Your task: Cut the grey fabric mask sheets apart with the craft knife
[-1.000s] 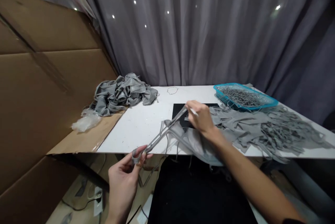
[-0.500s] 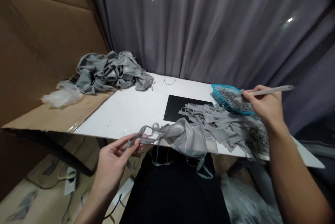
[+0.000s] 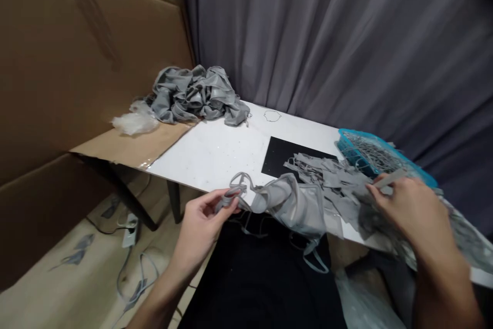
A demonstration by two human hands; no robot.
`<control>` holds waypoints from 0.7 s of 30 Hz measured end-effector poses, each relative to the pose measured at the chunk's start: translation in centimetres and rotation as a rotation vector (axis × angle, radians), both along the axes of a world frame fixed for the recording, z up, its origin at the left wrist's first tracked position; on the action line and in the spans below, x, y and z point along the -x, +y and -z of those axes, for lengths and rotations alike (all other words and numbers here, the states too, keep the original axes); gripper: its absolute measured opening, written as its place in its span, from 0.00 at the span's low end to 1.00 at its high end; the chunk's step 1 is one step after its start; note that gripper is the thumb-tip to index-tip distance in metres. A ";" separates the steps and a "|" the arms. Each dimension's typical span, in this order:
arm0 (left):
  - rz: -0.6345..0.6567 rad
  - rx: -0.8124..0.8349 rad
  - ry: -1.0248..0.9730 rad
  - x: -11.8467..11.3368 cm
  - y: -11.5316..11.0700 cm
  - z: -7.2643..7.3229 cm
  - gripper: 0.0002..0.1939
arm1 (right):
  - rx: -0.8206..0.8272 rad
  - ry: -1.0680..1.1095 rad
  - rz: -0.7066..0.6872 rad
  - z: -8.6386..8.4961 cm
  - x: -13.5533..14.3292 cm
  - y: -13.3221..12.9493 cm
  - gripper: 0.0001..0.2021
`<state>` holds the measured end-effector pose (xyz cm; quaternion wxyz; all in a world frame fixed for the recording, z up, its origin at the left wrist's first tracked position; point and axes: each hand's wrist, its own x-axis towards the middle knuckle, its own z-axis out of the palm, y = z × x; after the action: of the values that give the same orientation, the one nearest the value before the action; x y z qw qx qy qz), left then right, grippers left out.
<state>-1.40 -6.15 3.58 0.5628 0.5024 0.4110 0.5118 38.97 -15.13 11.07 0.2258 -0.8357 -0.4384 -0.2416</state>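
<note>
Drooping grey garment (image 3: 306, 212), crumpled and thin-strapped.

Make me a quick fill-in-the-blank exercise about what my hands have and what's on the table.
1. The gray fabric with thin straps is pinched by the ____ hand.
2. The pale slim tool is held in the ____ hand.
3. The flat rectangular mat, partly covered by gray strips, is ____ in color.
4. The bare surface of the tabletop is ____ in color.

Missing words: left; right; black; white.
</note>
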 end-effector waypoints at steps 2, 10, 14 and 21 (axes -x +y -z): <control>0.017 0.036 -0.051 -0.4 -0.2 -0.1 0.17 | -0.007 0.004 -0.179 1.0 4.3 0.3 0.09; 0.093 0.080 -0.060 -1.0 -1.1 0.1 0.16 | -0.349 0.525 -0.720 7.3 21.2 2.8 0.10; 0.079 0.102 -0.065 -0.7 -0.9 0.6 0.17 | -0.340 0.587 -0.632 8.4 19.5 3.6 0.10; 0.039 0.147 -0.101 -0.9 -0.7 0.7 0.21 | -0.564 0.780 -0.485 5.0 12.5 3.1 0.12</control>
<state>-0.48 -6.83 2.87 0.6280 0.4412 0.4086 0.4939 26.52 -12.07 6.12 0.6370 -0.6450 -0.4206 0.0372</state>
